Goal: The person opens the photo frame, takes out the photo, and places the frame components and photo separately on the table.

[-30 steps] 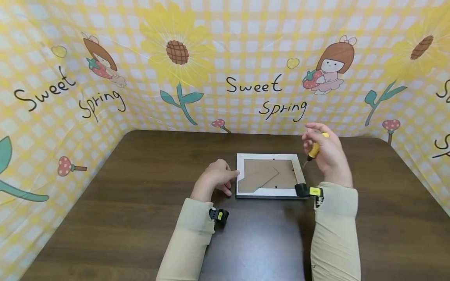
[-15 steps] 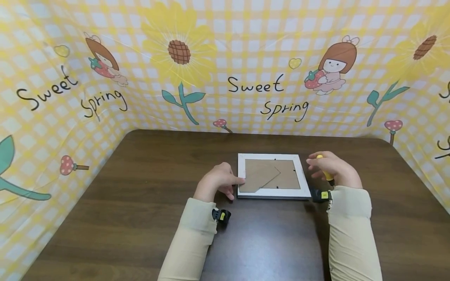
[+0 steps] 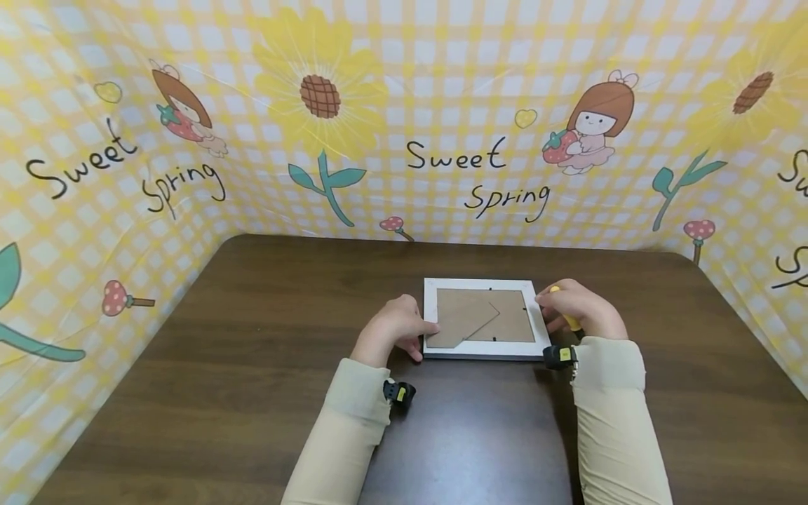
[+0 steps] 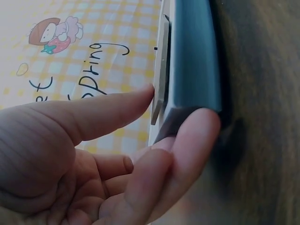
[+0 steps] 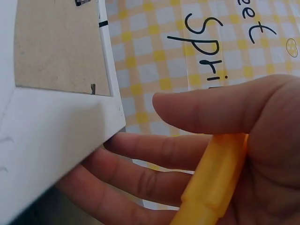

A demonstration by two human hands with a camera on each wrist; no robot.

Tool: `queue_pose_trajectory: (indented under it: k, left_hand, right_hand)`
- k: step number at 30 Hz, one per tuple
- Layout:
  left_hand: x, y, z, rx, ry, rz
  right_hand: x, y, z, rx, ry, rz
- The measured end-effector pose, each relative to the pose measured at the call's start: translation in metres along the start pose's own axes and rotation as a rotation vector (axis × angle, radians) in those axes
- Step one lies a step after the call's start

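A white picture frame [image 3: 505,348] lies face down on the table, its brown backing board [image 3: 463,308] upward. An easel-stand flap [image 4: 161,70] lies against the board. My left hand [image 3: 394,326] grips the frame's left end, thumb on the flap and fingers at the edge. My right hand [image 3: 583,308] is at the frame's right side, fingertips against its edge. A screwdriver [image 5: 213,183] with a yellow handle is tucked between that hand's thumb and palm; its shaft is hidden. Small black tabs [image 5: 103,23] show along the board's edges.
The dark wooden table [image 3: 284,294] extends around the frame. Behind and at the sides hangs a yellow checked cloth [image 3: 391,70] printed with flowers and "Sweet Spring". A black camera [image 3: 399,394] is strapped to each wrist, over cream sleeves.
My right hand has come down from above the frame's right side to its edge, tucking the screwdriver back toward the palm. The left thumb has slid slightly onto the flap.
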State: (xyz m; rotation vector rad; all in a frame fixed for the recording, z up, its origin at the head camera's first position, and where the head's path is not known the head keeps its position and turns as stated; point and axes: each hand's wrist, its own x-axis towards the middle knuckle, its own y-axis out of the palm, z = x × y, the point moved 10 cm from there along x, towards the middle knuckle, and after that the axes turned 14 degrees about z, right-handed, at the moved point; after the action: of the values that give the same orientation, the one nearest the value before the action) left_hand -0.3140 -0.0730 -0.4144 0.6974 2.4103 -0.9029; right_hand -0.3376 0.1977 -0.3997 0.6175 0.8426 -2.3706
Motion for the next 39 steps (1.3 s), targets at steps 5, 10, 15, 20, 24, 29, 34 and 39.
queue_pose_trajectory:
  k: [5, 10, 15, 20, 24, 29, 34, 39]
  left_hand:
    - [0.001, -0.001, -0.001, 0.011, 0.003, -0.009]
    - [0.003, -0.001, -0.002, 0.001, 0.002, -0.007]
    - [0.004, -0.003, -0.001, -0.014, 0.006, -0.022]
    - [0.004, -0.004, -0.001, -0.002, 0.006, -0.031]
    - [0.005, -0.007, -0.002, 0.028, 0.014, -0.050]
    - [0.006, -0.011, -0.004, 0.070, 0.040, -0.084]
    - [0.007, -0.017, -0.002, 0.100, 0.044, -0.131]
    - [0.009, -0.021, 0.000, 0.099, 0.035, -0.177]
  right_hand:
    - [0.002, -0.001, 0.005, -0.033, -0.001, -0.006]
    - [0.003, -0.001, 0.005, -0.031, 0.003, -0.017]
    - [0.002, -0.001, 0.005, -0.036, 0.006, -0.017]
    - [0.001, 0.000, 0.004, -0.032, 0.012, -0.014]
    - [0.001, 0.001, 0.001, -0.022, 0.024, -0.007]
    - [0.001, 0.001, 0.000, -0.014, 0.033, -0.002]
    - [0.001, 0.003, -0.001, 0.024, 0.031, 0.006]
    - [0.000, 0.006, -0.002, 0.063, 0.019, 0.031]
